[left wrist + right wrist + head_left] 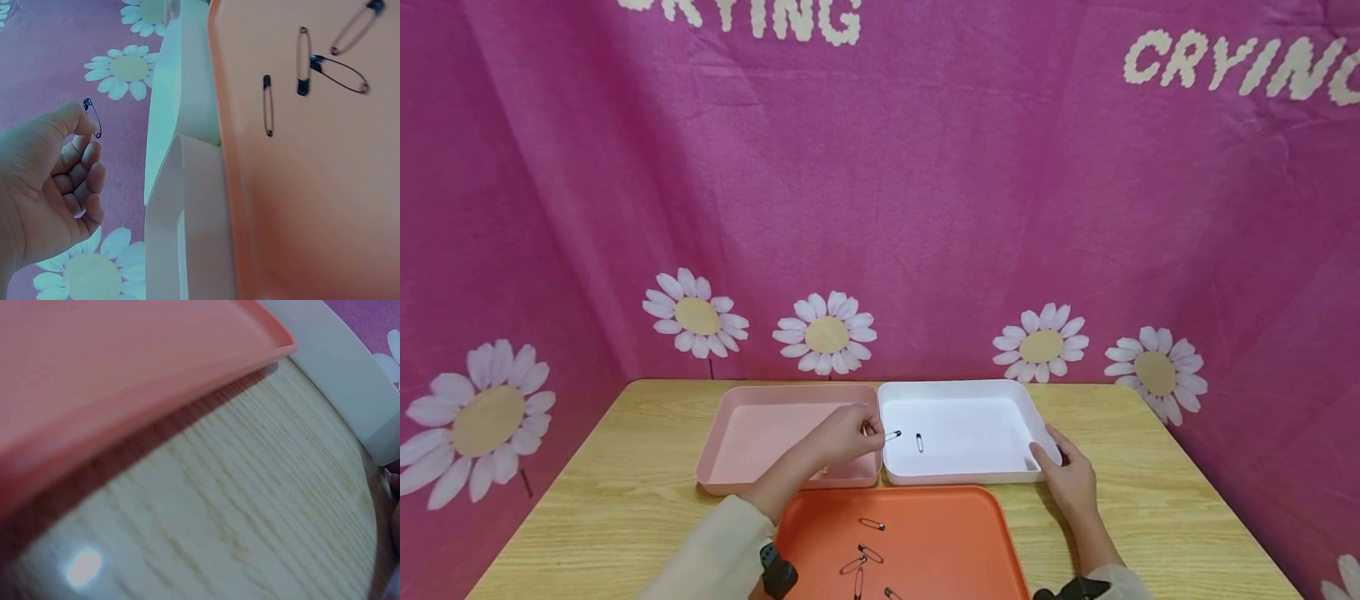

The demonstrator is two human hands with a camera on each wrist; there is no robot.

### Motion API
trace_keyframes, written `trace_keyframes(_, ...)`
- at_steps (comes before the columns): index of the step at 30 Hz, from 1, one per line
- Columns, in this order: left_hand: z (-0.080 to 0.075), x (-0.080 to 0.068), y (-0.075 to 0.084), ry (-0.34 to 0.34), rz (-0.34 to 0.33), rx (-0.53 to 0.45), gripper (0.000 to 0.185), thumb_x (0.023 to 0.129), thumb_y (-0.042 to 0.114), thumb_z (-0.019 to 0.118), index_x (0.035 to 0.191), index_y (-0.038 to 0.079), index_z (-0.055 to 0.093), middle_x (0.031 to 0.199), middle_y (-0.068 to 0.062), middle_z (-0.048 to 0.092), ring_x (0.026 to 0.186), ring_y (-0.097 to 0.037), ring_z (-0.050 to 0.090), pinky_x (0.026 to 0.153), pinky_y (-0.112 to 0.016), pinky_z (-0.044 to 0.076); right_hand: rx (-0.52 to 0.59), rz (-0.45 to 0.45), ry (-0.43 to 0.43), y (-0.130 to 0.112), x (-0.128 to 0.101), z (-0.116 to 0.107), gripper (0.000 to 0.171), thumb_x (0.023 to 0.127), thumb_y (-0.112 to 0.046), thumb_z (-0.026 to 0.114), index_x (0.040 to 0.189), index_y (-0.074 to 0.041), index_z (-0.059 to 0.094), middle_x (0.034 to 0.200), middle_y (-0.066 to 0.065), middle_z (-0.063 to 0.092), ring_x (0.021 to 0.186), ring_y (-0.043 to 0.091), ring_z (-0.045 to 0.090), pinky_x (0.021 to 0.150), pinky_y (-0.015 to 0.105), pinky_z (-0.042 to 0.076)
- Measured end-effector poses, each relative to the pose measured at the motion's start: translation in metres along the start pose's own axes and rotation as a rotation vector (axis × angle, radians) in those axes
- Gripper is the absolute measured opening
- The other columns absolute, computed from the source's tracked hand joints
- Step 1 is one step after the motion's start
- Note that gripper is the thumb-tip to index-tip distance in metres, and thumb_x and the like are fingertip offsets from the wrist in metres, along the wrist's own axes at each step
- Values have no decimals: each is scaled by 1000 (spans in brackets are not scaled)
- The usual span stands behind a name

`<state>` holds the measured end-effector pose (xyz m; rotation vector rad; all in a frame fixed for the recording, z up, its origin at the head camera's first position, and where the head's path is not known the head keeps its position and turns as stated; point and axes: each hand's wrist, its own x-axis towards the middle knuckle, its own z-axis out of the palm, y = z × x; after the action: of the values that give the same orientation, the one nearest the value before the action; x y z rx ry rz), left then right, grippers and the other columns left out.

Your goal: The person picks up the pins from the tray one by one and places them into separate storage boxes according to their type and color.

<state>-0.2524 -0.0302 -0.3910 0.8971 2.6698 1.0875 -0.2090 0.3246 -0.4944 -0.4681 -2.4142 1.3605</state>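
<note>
Quite a bit is getting cut off here. The orange tray (925,533) is running out of the bottom edge of the head view, so the loose safety pins (865,557) lying on it are only partly showing, and one at the very bottom is chopped in half. The right wrist view is mostly blur: just the tray rim, wood grain and a corner of the white bin, with a sliver of fingers at the right edge, too little to read.

The left hand (844,437) is pinching a small safety pin (892,435) between thumb and fingertip, the other fingers curling loosely under, which is showing best in the left wrist view (92,117). The pin is hanging just over the left rim of the white bin (970,392), a bit below the middle of the head view. From there its long axis is lying roughly left to right, dark capped end pointing right, away from the fingers. In the left wrist view the cap is sitting up by the thumb instead, so honestly I can't tell which end is which.

Another pin (919,443) is already lying inside the white bin, just right of the held one, standing up-and-down in the frame.

The right hand (1070,477) is resting against the bin's lower right corner, fingers fairly straight, gripping nothing that I can see.

The pink bin (760,392) is sitting touching the white one on its left, and the left forearm is crossing over its near corner, hiding part of it. Everything is sitting on the wooden table (1157,508).
</note>
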Motion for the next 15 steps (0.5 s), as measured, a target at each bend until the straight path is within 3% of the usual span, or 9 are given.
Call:
trace_keyframes(5,1,11,1,20,33,2,11,81,6,58,74,8,66,66,5,53,60,-7,45,55,-19,38,1,10,-10,1,0,0,63,87,-41,61,139,-10,45,145,19,40,135,33,36,110,45,28)
trace_keyframes(15,9,27,7,34,-5,-79,6,82,8,59,82,5,64,75,1,58,68,-10,48,61,-20,43,-2,6,4,1,1,1,62,87,-41,61,139,-11,45,143,19,42,133,31,38,108,44,30)
